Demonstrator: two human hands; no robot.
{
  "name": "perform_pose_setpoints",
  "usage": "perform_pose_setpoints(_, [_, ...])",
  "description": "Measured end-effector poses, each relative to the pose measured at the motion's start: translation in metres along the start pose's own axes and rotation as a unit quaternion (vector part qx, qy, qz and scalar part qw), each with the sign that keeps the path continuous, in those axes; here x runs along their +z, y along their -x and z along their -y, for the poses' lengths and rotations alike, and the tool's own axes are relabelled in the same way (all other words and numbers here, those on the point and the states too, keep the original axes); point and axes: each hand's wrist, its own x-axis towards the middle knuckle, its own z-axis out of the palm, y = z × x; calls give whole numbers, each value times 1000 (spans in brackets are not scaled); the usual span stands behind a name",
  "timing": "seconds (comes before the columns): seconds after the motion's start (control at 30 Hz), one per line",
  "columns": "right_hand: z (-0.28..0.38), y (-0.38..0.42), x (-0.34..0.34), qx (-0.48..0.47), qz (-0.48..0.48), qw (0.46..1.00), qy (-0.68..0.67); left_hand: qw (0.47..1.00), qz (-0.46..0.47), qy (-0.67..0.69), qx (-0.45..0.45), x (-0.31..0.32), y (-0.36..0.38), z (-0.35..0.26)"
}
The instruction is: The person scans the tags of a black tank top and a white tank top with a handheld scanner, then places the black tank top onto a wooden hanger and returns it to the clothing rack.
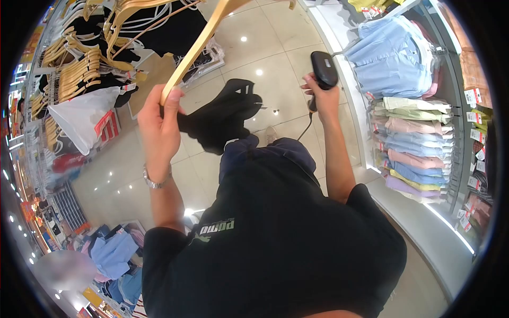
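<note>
My left hand [162, 124] is closed around one end of a wooden clothes hanger [204, 37], which slants up to the top edge of the view. A black garment [217, 119] hangs just past that hand, its upper end hidden behind my fingers. On the right, my right hand [324, 98] grips the handle of a black handheld garment steamer [324, 70], its broad head turned upward. A thin dark cord [306, 129] runs down from the handle toward my legs. The steamer and the garment are apart.
Wooden hangers with dark clothes [79, 71] crowd a rack at upper left, beside a white garment [85, 116]. Blue shirts [392, 58] hang at right above folded clothes [413, 143] on a shelf. More clothes [114, 252] lie at lower left. The floor is glossy tile [254, 45].
</note>
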Motion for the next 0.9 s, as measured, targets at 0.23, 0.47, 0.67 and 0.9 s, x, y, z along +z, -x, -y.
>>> perform_pose_setpoints(0.23, [-27, 6, 80, 57, 200, 968, 140, 999, 32, 32, 15, -8, 17, -27])
perform_pose_setpoints(0.47, [-70, -7, 160, 70, 446, 892, 4, 995, 51, 77, -28, -21, 33, -20])
perform_pose_setpoints(0.67, [-49, -45, 90, 344, 427, 789, -277, 989, 45, 100, -98, -57, 58, 39])
perform_pose_setpoints(0.9, [-21, -67, 35, 380, 351, 812, -270, 981, 75, 119, -137, -72, 86, 132])
